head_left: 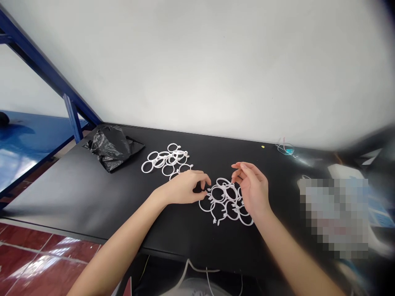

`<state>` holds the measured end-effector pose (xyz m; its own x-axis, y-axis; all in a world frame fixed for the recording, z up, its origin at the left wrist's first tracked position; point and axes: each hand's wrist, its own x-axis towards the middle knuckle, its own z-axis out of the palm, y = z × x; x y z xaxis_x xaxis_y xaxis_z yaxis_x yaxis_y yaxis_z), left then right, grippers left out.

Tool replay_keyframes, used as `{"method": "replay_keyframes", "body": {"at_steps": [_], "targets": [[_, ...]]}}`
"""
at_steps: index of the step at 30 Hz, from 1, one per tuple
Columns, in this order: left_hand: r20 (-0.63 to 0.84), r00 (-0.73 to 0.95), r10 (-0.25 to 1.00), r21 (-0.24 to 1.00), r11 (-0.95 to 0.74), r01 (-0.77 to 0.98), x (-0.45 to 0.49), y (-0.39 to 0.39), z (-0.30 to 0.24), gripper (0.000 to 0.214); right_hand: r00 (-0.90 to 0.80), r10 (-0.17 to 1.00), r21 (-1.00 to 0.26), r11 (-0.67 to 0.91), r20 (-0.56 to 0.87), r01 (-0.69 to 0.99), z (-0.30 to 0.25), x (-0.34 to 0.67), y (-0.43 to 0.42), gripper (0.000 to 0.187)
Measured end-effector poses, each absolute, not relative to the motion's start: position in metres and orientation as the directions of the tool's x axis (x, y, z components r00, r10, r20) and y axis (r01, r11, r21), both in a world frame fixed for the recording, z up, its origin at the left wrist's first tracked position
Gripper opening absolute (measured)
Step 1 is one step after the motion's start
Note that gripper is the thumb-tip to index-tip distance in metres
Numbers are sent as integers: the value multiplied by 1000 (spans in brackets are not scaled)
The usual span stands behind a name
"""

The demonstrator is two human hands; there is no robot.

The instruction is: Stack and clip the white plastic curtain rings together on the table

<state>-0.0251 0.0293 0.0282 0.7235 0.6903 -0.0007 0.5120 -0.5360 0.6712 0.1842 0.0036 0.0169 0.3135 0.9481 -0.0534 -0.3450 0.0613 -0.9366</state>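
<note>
A loose pile of white plastic rings (218,201), some with open ends and small tabs, lies on the black table between my two hands. Coming in from the left, my left hand (187,187) has bent fingers, with a gap between thumb and forefinger at the pile's left edge. My right hand (253,187) hovers over the pile's right side, its fingers curved and loosely apart, hiding some rings. Neither hand visibly holds a ring. A second cluster of white rings (168,158) sits farther back and left, partly covered by my left hand.
A crumpled black plastic bag (112,148) lies at the back left of the black table (129,197). A pale, pixelated package (336,218) is on the right. Near the white wall are a yellow bit (263,146) and a thin wire-like loop (285,149). A blue metal frame (52,68) stands left.
</note>
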Motion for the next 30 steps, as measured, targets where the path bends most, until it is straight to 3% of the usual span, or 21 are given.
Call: {"method": "replay_keyframes", "body": {"at_steps": [7,15,19,23,27,30], "targets": [[-33,708,706,672,-509,538,-25,31,17,25,312,948,-942,47,-63,-333,18,182,2,10],[174,515,839,858,-386,340,-24,34,20,19,302,953,-962,81,-2,-262,17,182,0,10],[217,410,886,942,-301,152,-19,29,22,19,91,993,-994,76,69,-72,18,178,-5,12],[274,389,879,944,-323,65,-12,23,21,18,-139,989,-997,35,44,-70,13,172,-11,18],[350,365,863,899,-419,127,-7,18,21,8,-142,990,-997,14,26,-79,10,170,-12,18],[339,382,859,908,-406,106,-6,17,22,12,-67,998,-997,18,23,-79,11,170,-11,17]]}}
